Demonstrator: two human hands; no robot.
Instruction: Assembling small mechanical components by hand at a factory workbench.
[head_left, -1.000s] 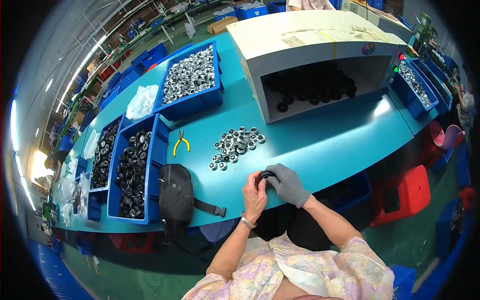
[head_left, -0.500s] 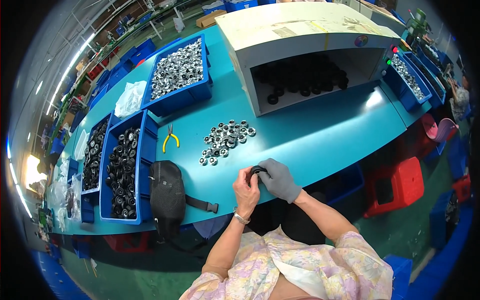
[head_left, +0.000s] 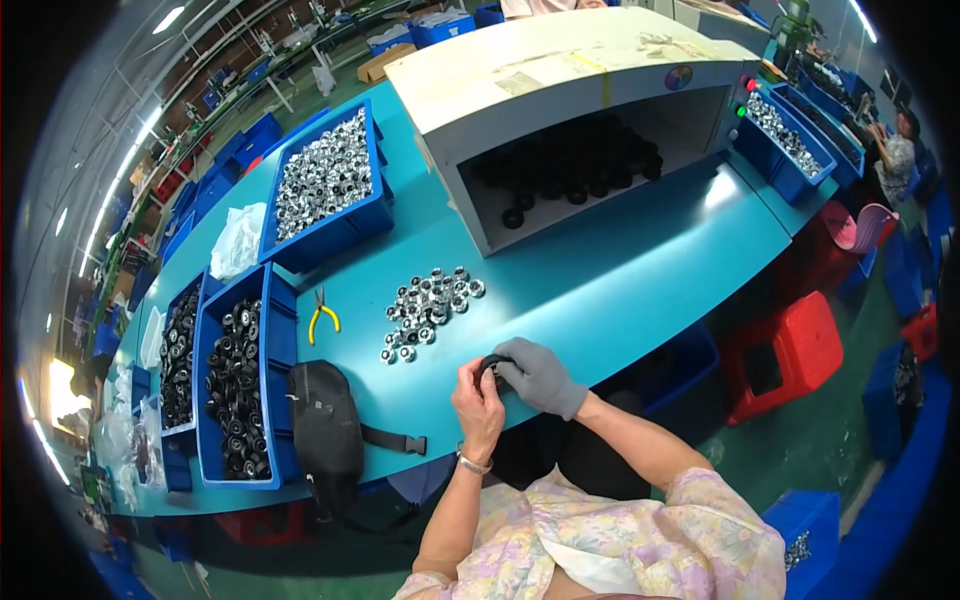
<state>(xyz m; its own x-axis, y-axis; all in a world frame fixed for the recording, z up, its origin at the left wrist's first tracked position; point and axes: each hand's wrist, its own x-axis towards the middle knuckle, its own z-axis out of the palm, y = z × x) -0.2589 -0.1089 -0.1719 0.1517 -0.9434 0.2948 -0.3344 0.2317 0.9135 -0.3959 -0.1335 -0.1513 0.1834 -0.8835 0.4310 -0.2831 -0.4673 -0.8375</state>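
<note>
My left hand [head_left: 478, 402], bare with a bangle at the wrist, pinches a small black wheel [head_left: 487, 366] at the table's front edge. My right hand [head_left: 545, 380], in a grey glove, closes on the same wheel from the other side. Fingers hide much of it; its black rim shows as a curve. Beyond my hands lies a loose cluster of shiny silver hubs with dark centres [head_left: 427, 312]. Left of the cluster are yellow-handled pliers [head_left: 324, 322]. A black mesh waist bag [head_left: 327, 425] with a strap and buckle lies to the left of my left hand.
Blue bins of black wheels [head_left: 236, 390] stand at the left, and a blue bin of silver hubs [head_left: 325, 180] behind them. A cream box-shaped machine [head_left: 590, 62] with black wheels inside its opening stands at the back. A red stool [head_left: 785, 360] is at the right, below the table edge.
The view has shifted, so the table items appear lower and further left. My hands stay together on the black wheel, which now shows more of its rim.
</note>
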